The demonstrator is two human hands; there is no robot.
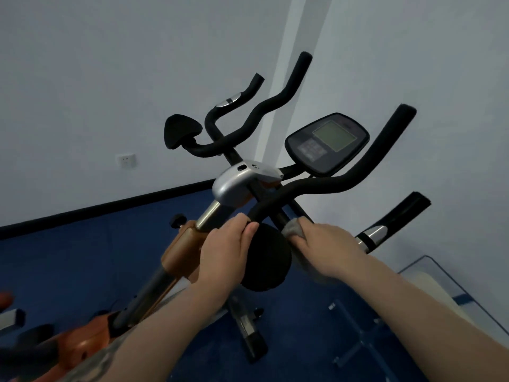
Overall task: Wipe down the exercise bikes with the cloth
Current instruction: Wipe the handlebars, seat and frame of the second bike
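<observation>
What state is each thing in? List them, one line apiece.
Left hand: closed around the black handlebar beside the round pad.
Right hand: closed on the grey cloth, pressing it against a handlebar tube.
Grey cloth: bunched up, mostly hidden under the fingers.
Console screen: blank, unlit.
Silver stem cover: in place on the post.

Grey cloth [294,228] in my right grip [325,244]; black foam handlebars [325,186], silver clamp [237,180], orange frame [179,252], blue floor [68,257].
</observation>
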